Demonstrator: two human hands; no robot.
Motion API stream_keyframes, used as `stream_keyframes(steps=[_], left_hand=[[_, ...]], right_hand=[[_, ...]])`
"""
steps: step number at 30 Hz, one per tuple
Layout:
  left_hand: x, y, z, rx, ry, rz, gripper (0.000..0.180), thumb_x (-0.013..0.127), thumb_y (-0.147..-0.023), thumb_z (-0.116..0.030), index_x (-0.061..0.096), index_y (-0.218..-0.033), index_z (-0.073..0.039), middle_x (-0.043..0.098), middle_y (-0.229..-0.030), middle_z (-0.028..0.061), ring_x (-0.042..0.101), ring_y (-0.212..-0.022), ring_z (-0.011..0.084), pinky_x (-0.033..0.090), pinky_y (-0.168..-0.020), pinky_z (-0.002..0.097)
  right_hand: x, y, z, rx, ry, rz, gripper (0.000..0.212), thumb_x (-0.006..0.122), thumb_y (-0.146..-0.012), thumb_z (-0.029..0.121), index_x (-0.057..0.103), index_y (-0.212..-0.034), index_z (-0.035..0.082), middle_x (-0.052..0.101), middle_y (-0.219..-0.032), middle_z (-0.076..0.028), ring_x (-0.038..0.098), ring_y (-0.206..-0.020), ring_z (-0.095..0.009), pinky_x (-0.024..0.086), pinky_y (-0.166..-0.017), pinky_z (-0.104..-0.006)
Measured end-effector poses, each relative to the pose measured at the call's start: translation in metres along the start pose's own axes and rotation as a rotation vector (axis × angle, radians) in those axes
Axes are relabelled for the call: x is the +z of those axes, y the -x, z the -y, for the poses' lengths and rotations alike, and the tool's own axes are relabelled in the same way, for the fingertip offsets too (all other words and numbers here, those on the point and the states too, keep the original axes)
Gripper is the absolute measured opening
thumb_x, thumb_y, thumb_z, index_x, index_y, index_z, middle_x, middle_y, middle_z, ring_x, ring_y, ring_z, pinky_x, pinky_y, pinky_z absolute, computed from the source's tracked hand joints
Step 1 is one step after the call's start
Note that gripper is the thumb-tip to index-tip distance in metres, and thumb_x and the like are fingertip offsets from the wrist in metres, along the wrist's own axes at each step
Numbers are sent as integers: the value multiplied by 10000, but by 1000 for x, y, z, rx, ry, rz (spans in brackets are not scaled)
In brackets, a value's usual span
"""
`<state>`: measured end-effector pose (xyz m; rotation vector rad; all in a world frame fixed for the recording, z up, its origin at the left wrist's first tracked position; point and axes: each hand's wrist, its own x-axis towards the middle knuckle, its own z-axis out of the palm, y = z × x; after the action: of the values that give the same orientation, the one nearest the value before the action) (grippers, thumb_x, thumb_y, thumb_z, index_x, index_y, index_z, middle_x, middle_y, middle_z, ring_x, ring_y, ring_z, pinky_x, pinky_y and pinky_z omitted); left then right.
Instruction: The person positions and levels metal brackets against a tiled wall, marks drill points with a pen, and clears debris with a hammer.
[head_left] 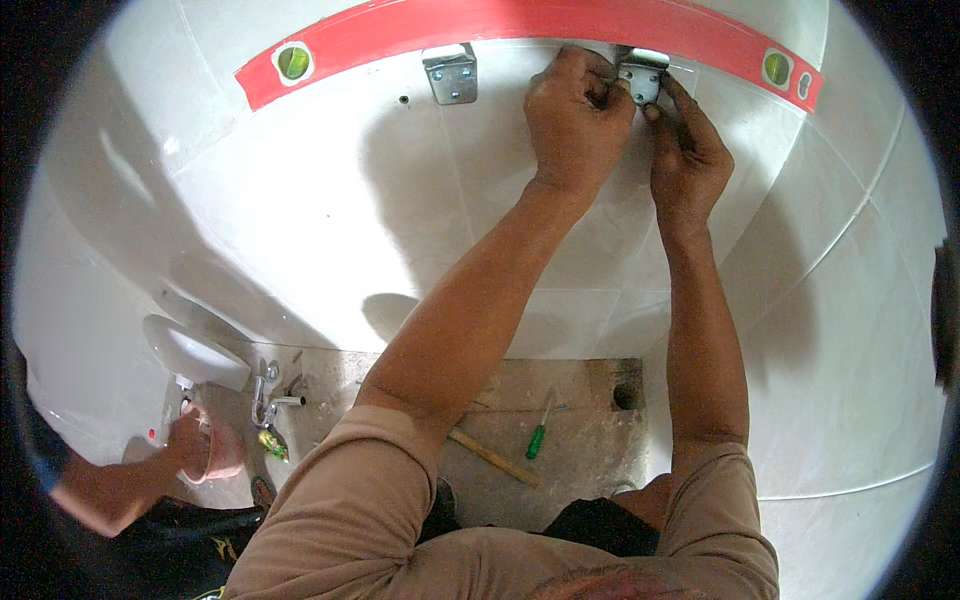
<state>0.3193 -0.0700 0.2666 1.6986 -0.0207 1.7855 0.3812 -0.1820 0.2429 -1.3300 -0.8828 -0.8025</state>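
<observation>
A red spirit level (520, 22) lies across the top of two metal brackets on the tiled wall. The right-hand bracket (641, 82) has my right hand (692, 150) at its right edge, forefinger and thumb closed around its side. From the left, my left hand (580, 125) is closed in a pinch against the same bracket; whatever lies between its fingertips is hidden. Further left, the other bracket (452, 76) sits flat on the wall with screws in its plate, untouched. A small dark hole (403, 99) shows in the tile beside it.
On the floor below lie a green-handled screwdriver (538, 438) and a wooden handle (495, 458), near a square drain hole (626, 397). At lower left, another person's hand (188, 442) is at a pink bucket (222, 452), close to a white basin (200, 352) and chrome pipe (262, 398).
</observation>
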Motion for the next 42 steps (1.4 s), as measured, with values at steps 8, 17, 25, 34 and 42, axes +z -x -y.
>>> stream_keyframes(steps=[8, 17, 25, 34, 42], left_hand=[[0, 2, 2, 330, -231, 8, 124, 785, -806, -36, 689, -884, -49, 727, -705, 86, 729, -601, 187, 587, -581, 346], [-2, 5, -2, 126, -71, 49, 101, 730, -751, -5, 669, -816, -52, 695, -729, 140, 700, -662, 345, 548, -625, 427], [-4, 8, -28, 105, -193, 32, 170, 831, -815, -113, 702, -894, -36, 750, -812, 128, 745, -728, 248, 579, -682, 379], [-3, 3, -27, 29, -181, 38, 202, 853, -779, -123, 676, -832, -42, 732, -796, 127, 730, -708, 267, 570, -669, 396], [-7, -1, -33, -21, -129, 66, 178, 811, -774, -90, 652, -831, -37, 715, -760, 165, 722, -699, 352, 562, -699, 462]], right_hand=[[3, -2, -24, -12, -63, -73, 333, 822, -854, 138, 788, -1184, 171, 787, -1007, -121, 764, -892, -244, 581, -813, -341], [0, -1, -4, -32, 37, -27, 335, 731, -918, 3, 738, -1250, 48, 788, -1037, -102, 703, -910, -107, 540, -832, -261], [-2, -2, 1, 80, 9, -24, 354, 796, -861, 93, 778, -1206, 170, 784, -1038, -121, 759, -881, -235, 584, -811, -341], [2, -1, -6, 21, -29, -46, 374, 812, -856, 90, 764, -1222, 148, 781, -1028, -139, 757, -895, -233, 576, -826, -333], [2, -2, -5, 7, 15, -28, 370, 804, -872, 122, 756, -1238, 147, 776, -1008, -154, 759, -912, -259, 575, -830, -358]])
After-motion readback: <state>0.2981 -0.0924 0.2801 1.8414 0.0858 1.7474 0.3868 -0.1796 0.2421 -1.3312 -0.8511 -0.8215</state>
